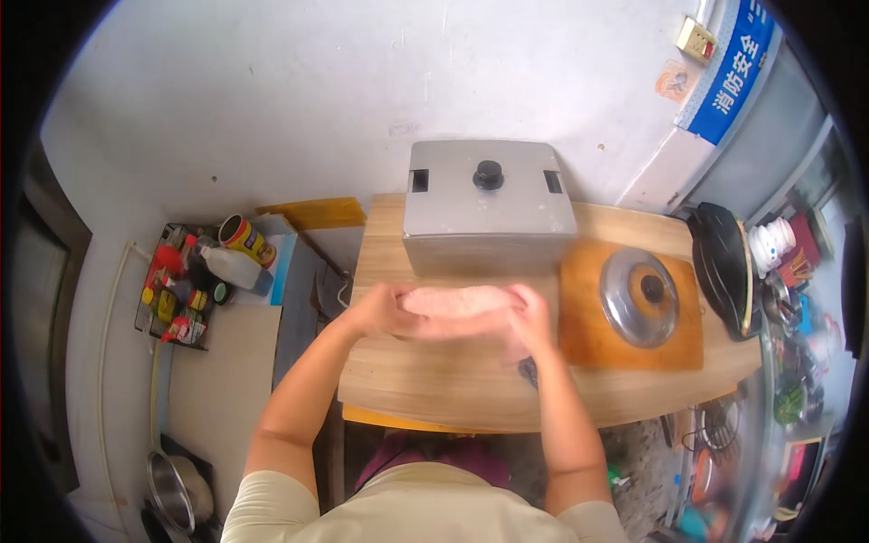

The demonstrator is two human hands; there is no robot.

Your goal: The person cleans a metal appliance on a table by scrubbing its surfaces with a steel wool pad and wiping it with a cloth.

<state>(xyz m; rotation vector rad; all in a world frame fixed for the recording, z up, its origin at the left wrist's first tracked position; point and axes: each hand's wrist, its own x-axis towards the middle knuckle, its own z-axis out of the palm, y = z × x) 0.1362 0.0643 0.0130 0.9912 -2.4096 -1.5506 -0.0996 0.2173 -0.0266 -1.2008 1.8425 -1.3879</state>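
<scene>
Both hands hold a pale pink folded cloth stretched sideways above the wooden table. My left hand is closed on its left end. At the other end, my right hand grips the cloth, and a blurred part hangs below the fingers. Just beyond the cloth stands a grey metal box with a black knob on its lid. Beside my right wrist lies a small dark item, partly hidden by the arm.
Right of my hands, a glass lid rests on an orange-brown board. A black case-like object stands at the table's right end. On the left, a wire basket holds bottles and jars, and a metal pot sits lower down.
</scene>
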